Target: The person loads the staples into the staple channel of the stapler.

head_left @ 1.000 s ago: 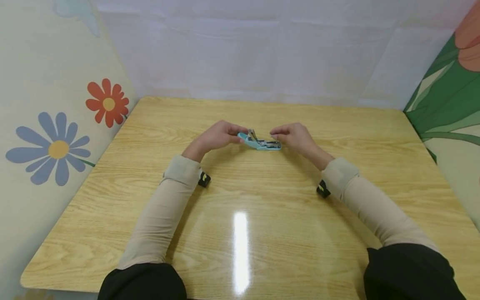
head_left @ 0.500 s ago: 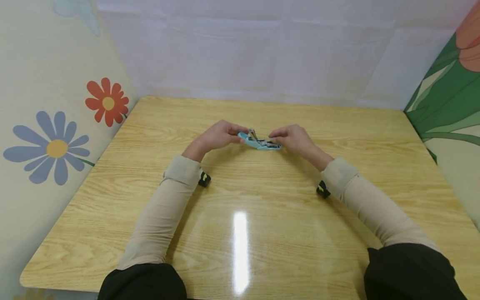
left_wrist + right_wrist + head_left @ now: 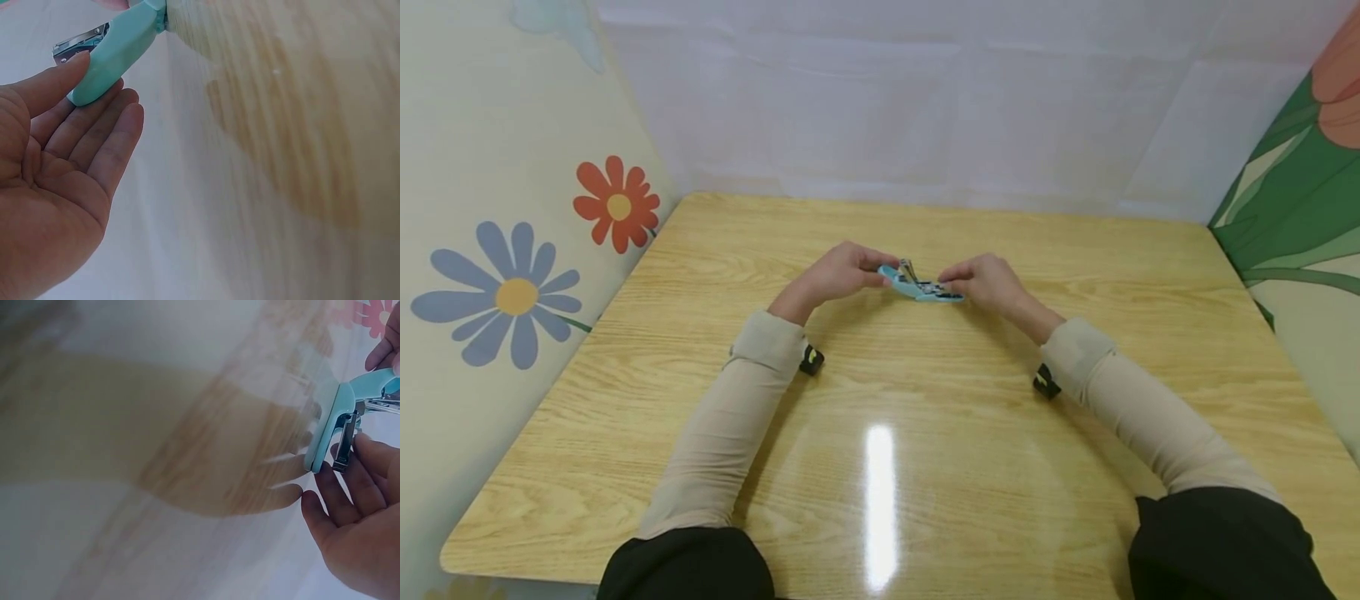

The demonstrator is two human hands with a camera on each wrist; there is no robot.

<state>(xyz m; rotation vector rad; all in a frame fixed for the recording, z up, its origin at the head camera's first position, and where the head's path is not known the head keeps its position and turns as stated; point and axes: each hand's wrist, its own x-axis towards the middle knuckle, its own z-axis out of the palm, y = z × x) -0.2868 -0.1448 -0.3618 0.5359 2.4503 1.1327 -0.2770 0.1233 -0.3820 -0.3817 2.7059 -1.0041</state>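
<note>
A: Spotted the turquoise stapler [image 3: 913,290] about midway between the left and right edges of the tabletop [image 3: 970,392], nearer the far edge than the near one. Hinged wide, into a shallow V!

B: And ran which way, lengthwise?

A: Ran left to right, roughly parallel to the far edge. Slanted up at the left end, sat low at the right. Showed a slim metal strip [image 3: 907,270] tilting up out of the middle.

B: Held by what?

A: Pinched at that raised left end, apparently the cover [image 3: 122,62], between thumb and left fingers [image 3: 120,144]. Spread loosely beyond the pinch, nearly straight.

B: And on the right?

A: Bent the right fingers [image 3: 317,519] round the free end of the metal rail [image 3: 345,444], parted only a little. Could not tell a true pinch from a light touch.

B: Lay which way from there?

A: Stretched leftward, with the rail just beside the right fingertips, along the lower arm [image 3: 324,440] of the V. So, nearest to the right at the rail, nearest to the left at the cover.

B: Rested on the tabletop?

A: Could not tell resting from hovering just above.
</note>
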